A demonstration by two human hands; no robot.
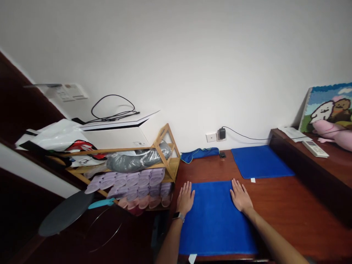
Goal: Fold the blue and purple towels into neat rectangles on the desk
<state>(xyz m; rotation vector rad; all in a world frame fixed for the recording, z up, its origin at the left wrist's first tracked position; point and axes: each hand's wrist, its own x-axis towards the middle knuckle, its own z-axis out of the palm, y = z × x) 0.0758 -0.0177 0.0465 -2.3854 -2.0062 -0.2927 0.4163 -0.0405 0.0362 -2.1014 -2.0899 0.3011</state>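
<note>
A blue cloth (214, 220) lies spread flat on the reddish-brown wooden table (288, 209), with a white tag at its near edge. My left hand (186, 198) rests palm down on the cloth's left edge, fingers stretched out, a watch on the wrist. On the right edge lies my right hand (241, 196), also flat with its fingers apart. Neither hand holds anything. Farther back to the right is a second flat blue cloth (261, 161) with a white tag. A crumpled blue cloth (199, 154) with a green edge sits against the wall.
Left of the table stands a wooden rack (167, 157) with slippers, bags and a white box (118, 135). A black adapter (222, 133) is plugged into the wall. The raised surface at right holds a remote (315, 149), a pink plush toy (334, 134) and a picture (327, 106).
</note>
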